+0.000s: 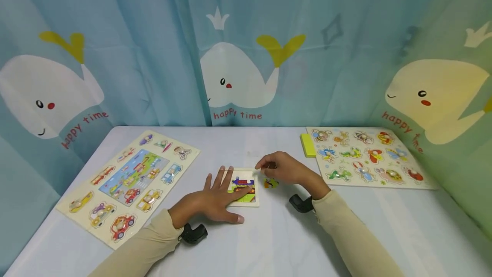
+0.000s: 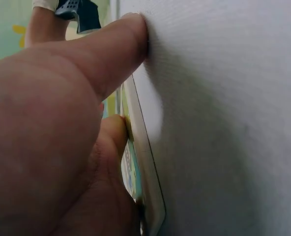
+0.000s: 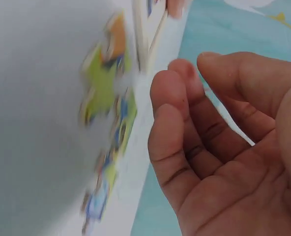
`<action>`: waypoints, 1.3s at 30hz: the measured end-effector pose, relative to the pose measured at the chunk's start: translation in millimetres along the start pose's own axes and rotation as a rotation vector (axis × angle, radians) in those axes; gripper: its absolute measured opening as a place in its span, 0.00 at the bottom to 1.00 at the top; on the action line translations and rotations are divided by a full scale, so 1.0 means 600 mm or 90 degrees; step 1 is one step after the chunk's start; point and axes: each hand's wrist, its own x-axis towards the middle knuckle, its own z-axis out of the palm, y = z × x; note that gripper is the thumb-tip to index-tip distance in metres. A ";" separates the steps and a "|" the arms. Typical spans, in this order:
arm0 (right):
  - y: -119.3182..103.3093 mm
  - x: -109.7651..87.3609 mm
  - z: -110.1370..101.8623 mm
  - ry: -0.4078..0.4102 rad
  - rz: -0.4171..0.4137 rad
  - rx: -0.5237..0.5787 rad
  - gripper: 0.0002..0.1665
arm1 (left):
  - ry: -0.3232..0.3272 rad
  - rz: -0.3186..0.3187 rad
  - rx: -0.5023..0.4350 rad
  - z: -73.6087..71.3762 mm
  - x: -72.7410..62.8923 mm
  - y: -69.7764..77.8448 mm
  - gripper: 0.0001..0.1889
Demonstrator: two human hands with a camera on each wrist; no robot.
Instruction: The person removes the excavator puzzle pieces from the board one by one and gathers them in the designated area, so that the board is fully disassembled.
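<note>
A small jigsaw puzzle in a pale frame [image 1: 257, 198] lies at the middle of the table, with part of its colourful picture showing. My left hand [image 1: 215, 202] rests over its left side, fingers spread and one finger across the picture. In the left wrist view, the left thumb [image 2: 128, 37] touches the white cloth beside the frame's edge [image 2: 148, 162]. My right hand [image 1: 284, 168] hovers by the frame's upper right corner. Its fingers [image 3: 167, 132] are loosely bent, with nothing visible between them and the thumb. Below it lie loose jigsaw pieces [image 3: 101, 78], blurred in the right wrist view.
A large knob puzzle board with vehicles [image 1: 178, 185] lies at the left. Another board with insects [image 1: 369, 183] is at the right, a yellow block [image 1: 307, 145] against its left edge. Behind the table hangs a blue whale-print curtain [image 1: 161, 76].
</note>
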 end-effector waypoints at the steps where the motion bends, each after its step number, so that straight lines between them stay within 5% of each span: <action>1: -0.005 0.004 0.003 -0.005 0.001 0.007 0.09 | -0.002 -0.001 0.000 0.000 0.000 -0.001 0.42; 13: -0.038 0.049 0.043 -0.045 -0.019 0.009 0.08 | 0.011 0.025 0.015 0.007 0.005 -0.004 0.41; 39: -0.037 0.058 0.059 -0.041 -0.071 0.125 0.10 | 0.006 0.019 -0.005 0.004 -0.001 -0.003 0.42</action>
